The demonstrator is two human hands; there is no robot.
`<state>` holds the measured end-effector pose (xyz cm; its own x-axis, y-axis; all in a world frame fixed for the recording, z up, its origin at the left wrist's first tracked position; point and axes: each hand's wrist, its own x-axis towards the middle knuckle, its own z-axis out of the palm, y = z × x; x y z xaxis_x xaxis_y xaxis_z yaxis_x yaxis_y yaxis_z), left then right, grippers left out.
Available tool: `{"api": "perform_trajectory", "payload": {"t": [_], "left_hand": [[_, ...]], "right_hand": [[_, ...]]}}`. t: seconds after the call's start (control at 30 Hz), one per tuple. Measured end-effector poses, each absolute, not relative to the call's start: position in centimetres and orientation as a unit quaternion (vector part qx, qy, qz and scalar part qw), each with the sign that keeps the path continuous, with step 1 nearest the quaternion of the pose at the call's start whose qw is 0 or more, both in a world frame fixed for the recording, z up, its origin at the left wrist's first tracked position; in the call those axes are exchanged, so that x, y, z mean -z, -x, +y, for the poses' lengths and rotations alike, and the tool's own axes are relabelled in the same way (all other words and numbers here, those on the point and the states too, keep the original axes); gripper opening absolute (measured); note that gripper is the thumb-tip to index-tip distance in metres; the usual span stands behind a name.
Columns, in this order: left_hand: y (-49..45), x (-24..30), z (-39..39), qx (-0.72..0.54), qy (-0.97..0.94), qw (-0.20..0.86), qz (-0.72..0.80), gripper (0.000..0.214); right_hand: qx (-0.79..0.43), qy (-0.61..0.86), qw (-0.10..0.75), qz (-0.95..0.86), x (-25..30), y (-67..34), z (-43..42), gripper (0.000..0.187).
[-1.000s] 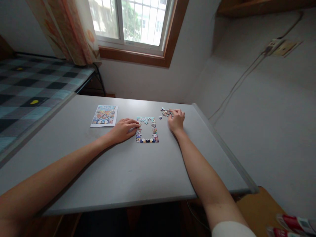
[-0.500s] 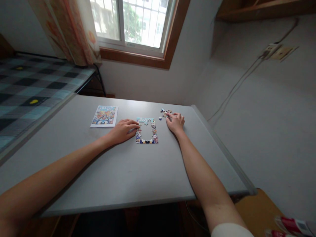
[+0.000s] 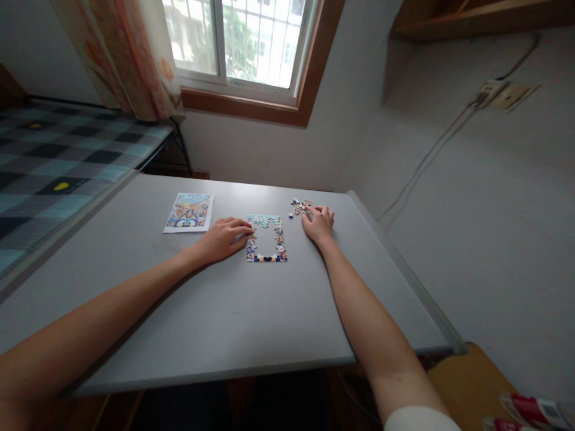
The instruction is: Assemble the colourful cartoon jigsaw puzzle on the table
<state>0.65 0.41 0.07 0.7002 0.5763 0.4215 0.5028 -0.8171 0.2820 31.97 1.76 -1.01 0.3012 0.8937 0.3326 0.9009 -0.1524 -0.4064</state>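
A half-built jigsaw frame (image 3: 266, 238), only its coloured border joined, lies on the grey table (image 3: 224, 299). My left hand (image 3: 223, 238) rests flat beside the frame's left edge, fingers stretched out and fingertips touching it. My right hand (image 3: 318, 224) lies to the frame's right, its fingers curled among a small heap of loose puzzle pieces (image 3: 300, 207); whether a piece is pinched is too small to see. A printed reference picture (image 3: 189, 211) lies left of my left hand.
The table meets the wall on the right, and a window (image 3: 238, 42) with a curtain (image 3: 121, 54) is behind it. A bed with a checked cover (image 3: 54, 161) stands at the left. A wall socket with cables (image 3: 498, 93) hangs at the right.
My right hand has shifted slightly over the loose pieces. The left hand and the puzzle frame have stayed where they were; the view has drifted a little.
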Motion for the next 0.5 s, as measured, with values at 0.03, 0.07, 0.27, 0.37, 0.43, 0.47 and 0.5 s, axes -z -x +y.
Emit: {"api": "perform_trajectory", "payload": {"t": [0.03, 0.07, 0.27, 0.37, 0.43, 0.47, 0.5], "left_hand": [[-0.65, -0.04, 0.42, -0.251, -0.920, 0.072, 0.293, 0.028], [-0.65, 0.00, 0.45, -0.250, -0.920, 0.071, 0.293, 0.028], [-0.69, 0.26, 0.60, -0.256, -0.918, 0.074, 0.293, 0.027], [-0.67, 0.26, 0.62, -0.257, -0.918, 0.073, 0.294, 0.026], [-0.65, 0.23, 0.62, -0.255, -0.918, 0.070, 0.295, 0.026], [-0.64, 0.23, 0.62, -0.254, -0.919, 0.067, 0.295, 0.027], [-0.62, 0.23, 0.62, -0.253, -0.919, 0.065, 0.295, 0.027]], "right_hand": [[0.006, 0.759, 0.261, -0.596, 0.92, -31.90, 1.73, 0.045], [0.006, 0.759, 0.249, -0.602, 0.84, -31.82, 1.70, 0.047], [0.016, 0.757, 0.212, -0.618, 0.61, -31.46, 1.65, 0.053], [0.022, 0.752, 0.249, -0.610, 0.78, -31.60, 1.75, 0.044], [0.027, 0.751, 0.278, -0.598, 0.96, -31.78, 1.85, 0.038], [0.028, 0.753, 0.287, -0.592, 1.04, -31.87, 1.91, 0.036], [0.026, 0.755, 0.293, -0.586, 1.11, -31.95, 1.95, 0.034]]}}
